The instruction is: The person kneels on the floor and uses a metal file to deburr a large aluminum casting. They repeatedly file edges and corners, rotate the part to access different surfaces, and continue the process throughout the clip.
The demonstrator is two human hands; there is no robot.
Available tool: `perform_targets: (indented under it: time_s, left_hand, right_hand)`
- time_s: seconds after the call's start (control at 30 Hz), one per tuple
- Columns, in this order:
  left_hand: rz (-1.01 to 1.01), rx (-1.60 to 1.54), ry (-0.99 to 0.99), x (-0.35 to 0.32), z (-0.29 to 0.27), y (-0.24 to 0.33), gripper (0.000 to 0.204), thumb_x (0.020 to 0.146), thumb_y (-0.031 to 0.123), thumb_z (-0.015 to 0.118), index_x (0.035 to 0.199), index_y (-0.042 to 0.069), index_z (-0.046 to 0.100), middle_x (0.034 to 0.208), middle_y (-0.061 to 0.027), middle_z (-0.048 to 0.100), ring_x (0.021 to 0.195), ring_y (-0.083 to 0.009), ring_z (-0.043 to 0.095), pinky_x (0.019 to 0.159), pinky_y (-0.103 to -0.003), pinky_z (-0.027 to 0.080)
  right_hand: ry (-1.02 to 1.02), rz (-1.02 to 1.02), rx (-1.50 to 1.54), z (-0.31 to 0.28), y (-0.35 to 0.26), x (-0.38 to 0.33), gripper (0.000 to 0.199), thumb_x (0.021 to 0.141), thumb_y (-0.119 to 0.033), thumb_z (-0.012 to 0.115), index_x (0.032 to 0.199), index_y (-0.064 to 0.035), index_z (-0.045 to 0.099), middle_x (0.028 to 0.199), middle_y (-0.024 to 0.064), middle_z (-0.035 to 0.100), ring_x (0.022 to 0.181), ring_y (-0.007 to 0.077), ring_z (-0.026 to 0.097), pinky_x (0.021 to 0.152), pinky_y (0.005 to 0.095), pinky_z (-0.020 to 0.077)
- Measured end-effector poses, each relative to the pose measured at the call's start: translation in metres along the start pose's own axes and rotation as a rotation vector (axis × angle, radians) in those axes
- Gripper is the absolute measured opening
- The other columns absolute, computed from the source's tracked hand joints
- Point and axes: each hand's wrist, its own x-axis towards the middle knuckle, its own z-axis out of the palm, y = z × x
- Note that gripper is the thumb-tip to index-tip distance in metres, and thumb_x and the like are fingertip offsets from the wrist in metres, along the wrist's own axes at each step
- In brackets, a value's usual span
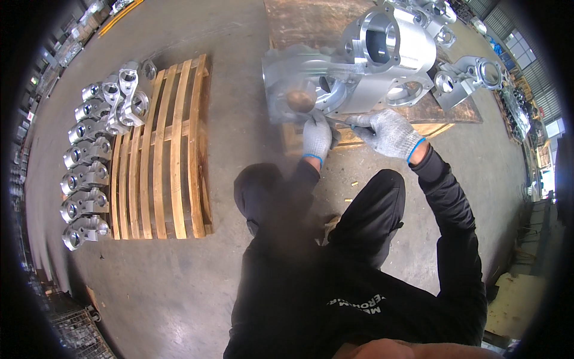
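Silver parts (85, 179) are lined up along the left of the slatted pallet (176, 179), maybe done, can't be told. The left hand (318, 136) is bunched by the near edge of the silver housing (373, 96) on the wooden tabletop (314, 27); its grip can't be made out. A slim tool (339, 122) is clamped in the right hand (387, 133), so the housing's probably unfinished. Another link-shaped part (468, 82) is seen rightward. Concrete floor (149, 281), big industrial hall.
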Motion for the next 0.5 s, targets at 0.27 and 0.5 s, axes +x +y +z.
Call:
perform_targets:
  time_s: [0.27,0.5]
  left_hand:
    - [-0.118,-0.013,0.242,0.023,0.012,-0.002,0.059,0.11,0.051,0.034,0.086,0.004,0.061,0.064,-0.0113,0.064,0.046,-0.0199,0.062,0.039,-0.033,0.043]
    - [0.301,-0.038,-0.029,0.014,0.014,-0.008,0.053,0.11,0.047,0.034,0.09,0.004,0.059,0.06,-0.0092,0.061,0.043,-0.0185,0.057,0.038,-0.033,0.041]
  right_hand:
    - [-0.029,0.001,-0.007,-0.002,0.006,0.01,0.025,0.093,-0.029,0.067,0.109,-0.0125,0.078,0.089,0.0195,0.073,0.083,0.0421,0.07,0.077,0.0513,0.0552]
    - [-0.108,-0.058,-0.178,-0.016,0.027,0.01,0.022,0.09,-0.024,0.067,0.106,-0.0147,0.079,0.086,0.0172,0.073,0.082,0.0407,0.07,0.074,0.0507,0.0546]
